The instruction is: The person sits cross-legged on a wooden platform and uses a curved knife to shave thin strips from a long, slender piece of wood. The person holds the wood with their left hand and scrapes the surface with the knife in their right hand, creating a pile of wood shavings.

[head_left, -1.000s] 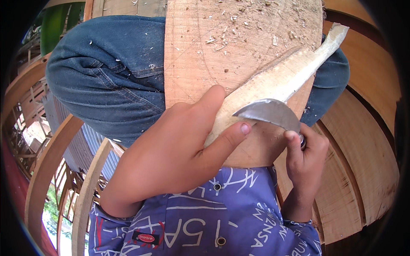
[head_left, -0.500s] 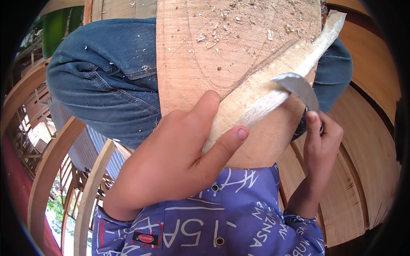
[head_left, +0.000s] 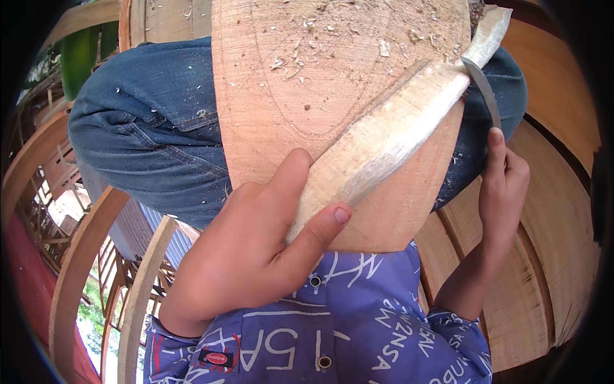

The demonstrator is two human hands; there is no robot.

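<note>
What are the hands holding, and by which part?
The left hand grips the pale wooden piece by its wider near end. The right hand holds the curved knife at its handle end; the handle itself is hidden.

Soft, bright daylight falls across the left fingers (head_left: pixel 293 176) and the board (head_left: pixel 265 115) beyond them; far left of them, an opening (head_left: pixel 89 339) glares white. Right of the right fingers (head_left: pixel 495 148), planks (head_left: pixel 563 243) bow with fisheye distortion.
</note>
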